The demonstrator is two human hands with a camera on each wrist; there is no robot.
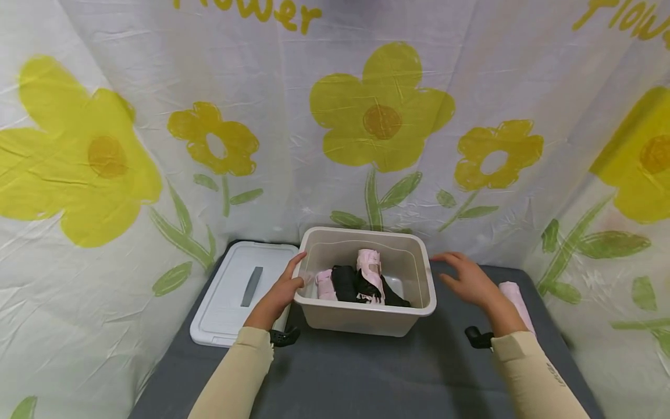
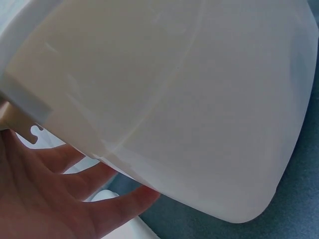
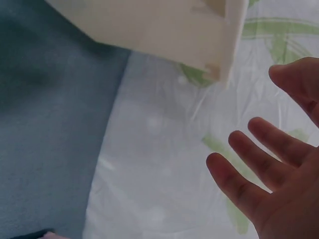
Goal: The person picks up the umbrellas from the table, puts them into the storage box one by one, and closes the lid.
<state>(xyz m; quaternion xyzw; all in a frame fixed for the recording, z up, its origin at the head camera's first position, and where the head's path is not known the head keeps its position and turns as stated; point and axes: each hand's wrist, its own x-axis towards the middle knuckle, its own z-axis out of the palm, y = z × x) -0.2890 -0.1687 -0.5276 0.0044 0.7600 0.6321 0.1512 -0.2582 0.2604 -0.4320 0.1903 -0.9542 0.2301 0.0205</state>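
Note:
A beige plastic storage bin point(image 1: 356, 319) stands on the dark table, open at the top. Inside lie a pink bundle point(image 1: 325, 286), a black rolled cloth point(image 1: 343, 283) and a taller pink roll point(image 1: 369, 262) with black fabric beside it. My left hand point(image 1: 280, 294) grips the bin's left rim, thumb on top. In the left wrist view, its fingers point(image 2: 122, 211) lie against the outer wall. To the right of the bin, my right hand point(image 1: 467, 281) hovers with fingers spread, apart from it. The right wrist view shows nothing in those fingers point(image 3: 239, 186).
A white lid point(image 1: 225, 302) with a grey handle lies at the left of the table point(image 1: 366, 378). Near the right edge, partly behind my right forearm, is a pink roll point(image 1: 515, 299). A flower-printed curtain point(image 1: 293, 151) surrounds the back and sides.

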